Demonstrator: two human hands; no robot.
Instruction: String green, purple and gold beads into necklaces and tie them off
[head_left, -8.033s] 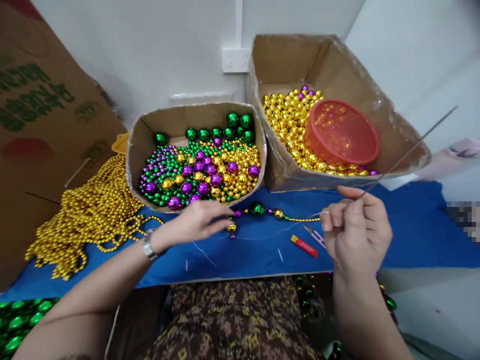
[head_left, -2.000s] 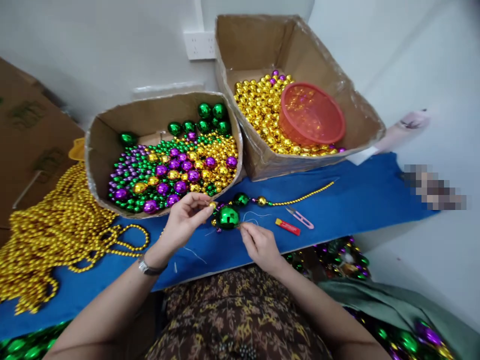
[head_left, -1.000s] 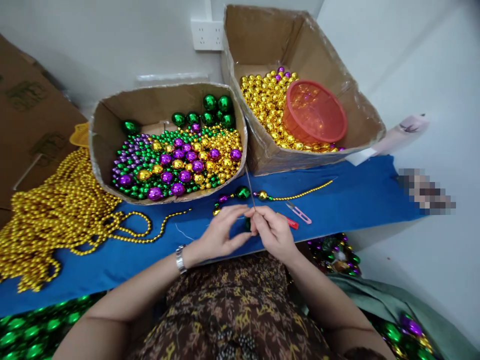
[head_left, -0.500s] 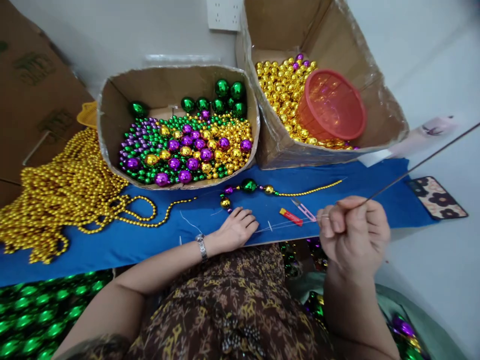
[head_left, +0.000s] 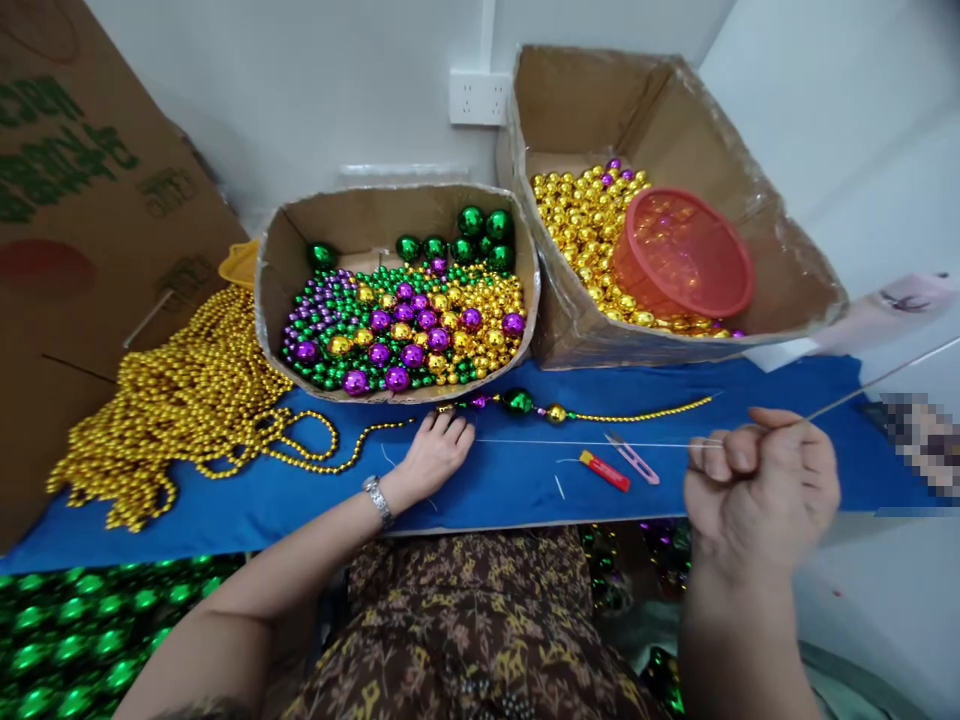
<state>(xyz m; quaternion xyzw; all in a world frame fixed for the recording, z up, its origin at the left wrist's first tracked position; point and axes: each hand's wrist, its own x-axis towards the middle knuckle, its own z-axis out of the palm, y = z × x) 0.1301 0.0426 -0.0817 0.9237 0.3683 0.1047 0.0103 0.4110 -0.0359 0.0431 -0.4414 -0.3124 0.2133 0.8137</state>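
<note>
My left hand (head_left: 435,455) is closed over the left end of a bead strand (head_left: 517,401) on the blue cloth, its fingertips at a gold bead; what lies under the palm is hidden. This strand has green, gold and purple beads and a tail of small gold beads. A white string (head_left: 585,443) runs taut from my left hand to my right hand (head_left: 765,485). Raised at the right, my right hand is shut on a long thin needle (head_left: 877,382) that points up and right. Between the hands lie pink thread snips (head_left: 637,462) and a red-and-yellow cutter (head_left: 606,472).
Behind the hands stand a cardboard box (head_left: 397,215) of mixed beads and a taller box (head_left: 780,240) with gold beads and a red basket (head_left: 686,260). Gold bead chains (head_left: 187,390) are heaped at the left. Large green beads (head_left: 90,640) sit below the table's front edge.
My left hand has moved left and away from me, up to the strand's end. My right hand has moved right, and the string between them is now straight and taut. The camera view has shifted.
</note>
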